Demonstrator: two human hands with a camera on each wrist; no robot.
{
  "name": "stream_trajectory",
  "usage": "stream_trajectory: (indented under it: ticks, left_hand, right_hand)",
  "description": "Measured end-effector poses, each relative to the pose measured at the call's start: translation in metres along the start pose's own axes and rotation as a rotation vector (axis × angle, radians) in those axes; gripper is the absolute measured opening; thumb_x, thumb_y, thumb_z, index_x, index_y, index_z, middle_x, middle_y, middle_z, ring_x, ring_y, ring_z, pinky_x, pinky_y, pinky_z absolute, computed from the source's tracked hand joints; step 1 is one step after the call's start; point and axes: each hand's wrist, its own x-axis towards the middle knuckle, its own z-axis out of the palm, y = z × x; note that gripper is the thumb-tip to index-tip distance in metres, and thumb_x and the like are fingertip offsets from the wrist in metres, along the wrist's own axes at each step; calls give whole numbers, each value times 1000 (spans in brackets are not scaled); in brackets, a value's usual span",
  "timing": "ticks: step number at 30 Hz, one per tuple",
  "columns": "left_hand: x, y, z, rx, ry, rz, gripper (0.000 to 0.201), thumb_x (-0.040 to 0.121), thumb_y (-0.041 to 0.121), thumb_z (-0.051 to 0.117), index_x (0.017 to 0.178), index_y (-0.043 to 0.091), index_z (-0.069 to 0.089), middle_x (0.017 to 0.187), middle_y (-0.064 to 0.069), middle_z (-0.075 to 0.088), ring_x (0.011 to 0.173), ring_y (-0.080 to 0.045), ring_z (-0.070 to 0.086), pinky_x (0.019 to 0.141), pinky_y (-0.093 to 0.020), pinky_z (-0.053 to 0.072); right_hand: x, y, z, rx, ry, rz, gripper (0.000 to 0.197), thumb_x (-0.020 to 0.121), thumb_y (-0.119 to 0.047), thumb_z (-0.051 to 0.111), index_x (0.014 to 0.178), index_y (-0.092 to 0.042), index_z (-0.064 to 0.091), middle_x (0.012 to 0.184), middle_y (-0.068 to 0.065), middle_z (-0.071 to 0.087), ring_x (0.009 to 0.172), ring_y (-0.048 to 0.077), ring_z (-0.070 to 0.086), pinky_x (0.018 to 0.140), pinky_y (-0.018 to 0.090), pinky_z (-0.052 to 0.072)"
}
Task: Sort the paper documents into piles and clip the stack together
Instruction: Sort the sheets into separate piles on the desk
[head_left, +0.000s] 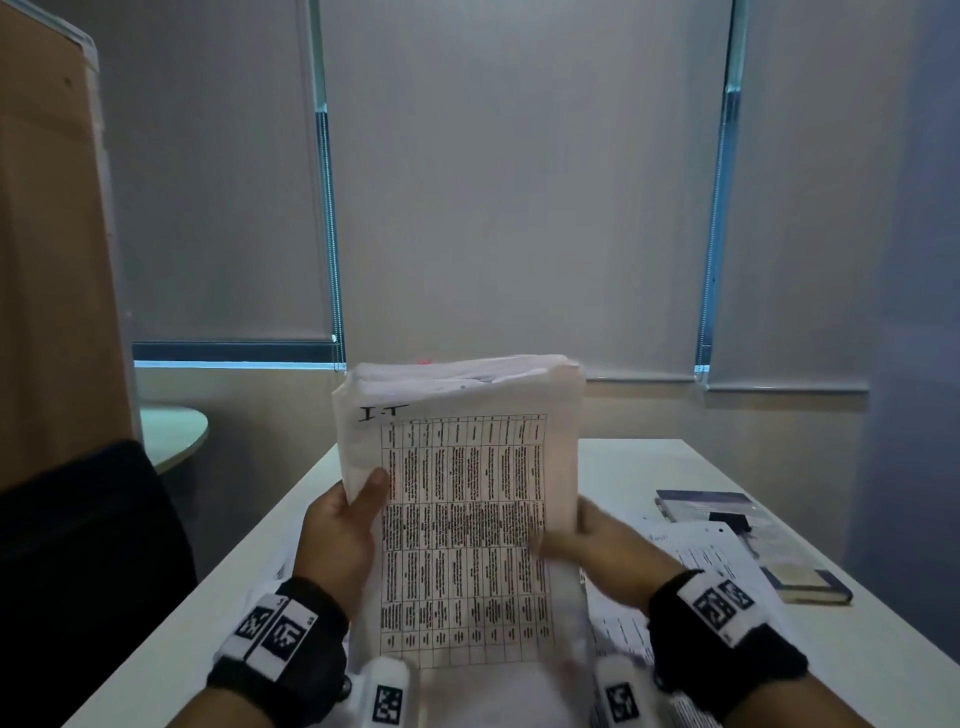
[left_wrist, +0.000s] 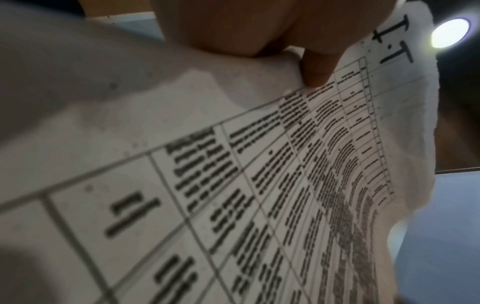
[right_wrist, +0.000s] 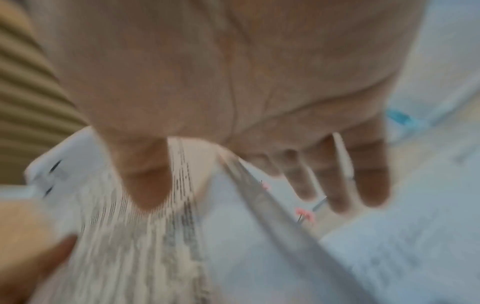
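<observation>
Head: thick paper stack (head_left: 462, 525) upright above white table (head_left: 675, 462), left hand (head_left: 340, 535) and right hand (head_left: 597, 545) clamping its side edges; left wrist: thumb pinning top sheet; right wrist, blurred: thumb front, fingers (right_wrist: 369, 181) behind—floppy, heavyish, sheets slide, grip edges mid-height.

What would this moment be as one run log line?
stage: sorting | left hand: holds paper stack upright above table | right hand: on stack's right edge, blurred | clip: not seen

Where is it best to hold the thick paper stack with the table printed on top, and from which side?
Probably the long side edges, one hand from each side. The paper stack stands upright and thick; left hand and right hand grip it so.
</observation>
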Motion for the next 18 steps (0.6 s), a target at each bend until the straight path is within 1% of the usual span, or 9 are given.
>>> stream_trajectory:
  ticks: [2, 4, 6, 8, 10, 13, 14, 16, 18]
  left_hand:
    - [-5, 3, 7, -28, -22, -6, 25, 102, 26, 53, 106, 12, 73, 98, -8, 80, 95, -31, 75, 92, -48, 55]
    - [-8, 10, 16, -61, -30, 10, 24, 103, 28, 53, 105, 14, 74, 96, -6, 80, 94, -29, 75, 89, -45, 57]
    - [-9, 18, 27, -46, -3, 64, 21, 104, 28, 52, 96, 24, 70, 82, 9, 79, 83, -10, 76, 72, -25, 58]
    - [-10, 24, 37, -13, -2, 145, 20, 105, 26, 47, 94, 30, 64, 78, 14, 76, 72, 6, 71, 57, -9, 51]
    - [-12, 26, 47, 22, -5, 204, 16, 105, 27, 47, 99, 32, 60, 91, 7, 74, 80, -1, 72, 64, -15, 53]
    - [-16, 12, 47, 6, 21, 169, 11, 102, 20, 53, 100, 31, 57, 98, 4, 70, 90, -14, 69, 71, -29, 52]
    - [-17, 3, 42, 16, 21, 128, 13, 101, 17, 56, 100, 30, 57, 99, 2, 70, 91, -16, 68, 71, -30, 52]
    - [-23, -13, 31, 61, -21, 28, 15, 98, 11, 59, 102, 25, 62, 96, -5, 73, 87, -22, 70, 65, -29, 55]
    - [-25, -25, 17, 95, -86, -67, 16, 95, 6, 60, 103, 16, 69, 91, -10, 78, 88, -30, 73, 69, -33, 58]
  right_hand:
    - [12, -8, 2, 311, 202, -91, 60, 72, -46, 77, 123, -24, 56, 110, -4, 72, 102, 19, 69, 96, 47, 52]
    - [17, -20, 8, 322, 402, -162, 31, 84, -30, 73, 111, -19, 64, 100, 0, 74, 96, 24, 70, 91, 47, 55]
    - [17, -31, 16, 238, 583, -231, 11, 90, -23, 66, 99, -16, 66, 90, 2, 73, 85, 23, 70, 80, 44, 59]
    - [13, -45, 22, 234, 695, -307, 8, 90, -22, 66, 91, -14, 65, 82, 1, 71, 74, 16, 68, 65, 29, 59]
    - [8, -57, 30, 237, 728, -349, 7, 89, -19, 66, 87, -12, 63, 76, 1, 67, 66, 12, 64, 52, 17, 52]
    - [4, -55, 42, 313, 660, -297, 4, 87, -10, 61, 91, -11, 61, 81, 13, 67, 68, 27, 66, 57, 39, 59]
    - [3, -48, 47, 329, 617, -246, 9, 86, -7, 58, 94, -13, 59, 83, 13, 67, 69, 28, 67, 55, 38, 59]
    - [1, -31, 54, 325, 538, -134, 17, 87, -3, 56, 99, -15, 57, 81, 8, 65, 61, 20, 62, 44, 23, 52]
    - [-2, -19, 56, 349, 510, -83, 18, 86, 2, 55, 98, -11, 58, 74, 7, 60, 55, 15, 55, 44, 19, 45]
